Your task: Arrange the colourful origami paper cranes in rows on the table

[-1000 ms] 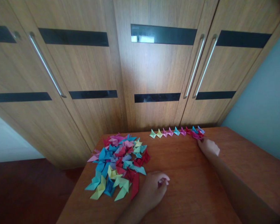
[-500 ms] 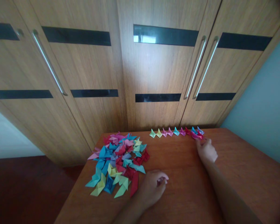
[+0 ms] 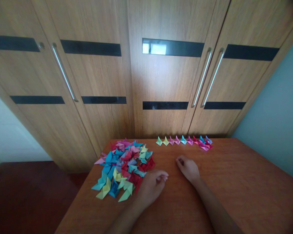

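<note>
Folded paper pieces [image 3: 112, 157] in blue, red, pink, yellow and green lie heaped on the left of the table. My left hand [image 3: 152, 187] rests at the heap's right edge, its fingers loosely curled and no paper showing in them. Out over the bare wood, my right hand [image 3: 189, 169] is closed with its fingers together, and no paper sticks out of it. A row of small pointed paper pieces [image 3: 177, 140] stands along the table's back edge. At the row's right end, pink and red pieces [image 3: 205, 145] sit close in front of blue ones.
The brown wooden table [image 3: 234, 182] stands against a wood-panelled wardrobe [image 3: 161, 122] with long metal handles [image 3: 212, 78]. A pale blue wall [image 3: 273, 123] is on the right, and dark floor [image 3: 31, 191] shows at the left.
My right hand has drawn back from the row's right end, toward me and leftward, leaving the pink and red pieces there. My left hand has shifted slightly left; the view has tilted a little.
</note>
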The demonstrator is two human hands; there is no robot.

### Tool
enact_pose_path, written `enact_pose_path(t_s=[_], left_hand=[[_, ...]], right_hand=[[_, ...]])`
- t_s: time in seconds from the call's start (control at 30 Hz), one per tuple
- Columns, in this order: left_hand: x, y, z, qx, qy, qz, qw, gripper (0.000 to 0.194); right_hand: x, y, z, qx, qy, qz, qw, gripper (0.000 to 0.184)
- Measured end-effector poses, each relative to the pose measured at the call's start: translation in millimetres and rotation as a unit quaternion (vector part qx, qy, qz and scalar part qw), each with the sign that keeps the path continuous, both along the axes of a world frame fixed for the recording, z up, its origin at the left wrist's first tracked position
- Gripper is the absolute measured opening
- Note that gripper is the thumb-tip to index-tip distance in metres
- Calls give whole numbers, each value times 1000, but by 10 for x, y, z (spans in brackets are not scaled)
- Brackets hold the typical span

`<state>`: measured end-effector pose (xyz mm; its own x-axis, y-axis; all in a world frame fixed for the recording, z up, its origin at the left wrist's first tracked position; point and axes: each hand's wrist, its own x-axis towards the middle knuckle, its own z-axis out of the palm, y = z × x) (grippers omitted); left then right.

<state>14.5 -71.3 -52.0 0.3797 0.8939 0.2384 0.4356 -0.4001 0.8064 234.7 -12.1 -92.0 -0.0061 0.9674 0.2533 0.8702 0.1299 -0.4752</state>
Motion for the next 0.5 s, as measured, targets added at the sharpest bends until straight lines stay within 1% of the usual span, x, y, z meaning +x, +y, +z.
enact_pose_path(t_s=[0.07,0.13,0.2,0.23,0.33,0.43,0.5], left_hand=[[-125,97,157,61,36,35,997,22],[-279,233,311,114,82,85,986,22],[-430,392,434,146,128,142,971,21],[-492,473,480,148,155,166,963,22],[-591,683,556,133,245,209,938,26],[-561,817,558,120,338,218,908,28],[-506,869,535,117,374,217,894,30]], right_hand=[[53,19,-15,1,52,9,999,24],[89,39,-27,3,89,17,996,25],[100,55,-38,-1,103,16,995,25],[100,62,-44,-4,103,12,995,25],[94,79,-64,-9,98,7,995,23],[97,91,-83,-4,96,8,995,21],[103,95,-91,0,99,11,995,20]])
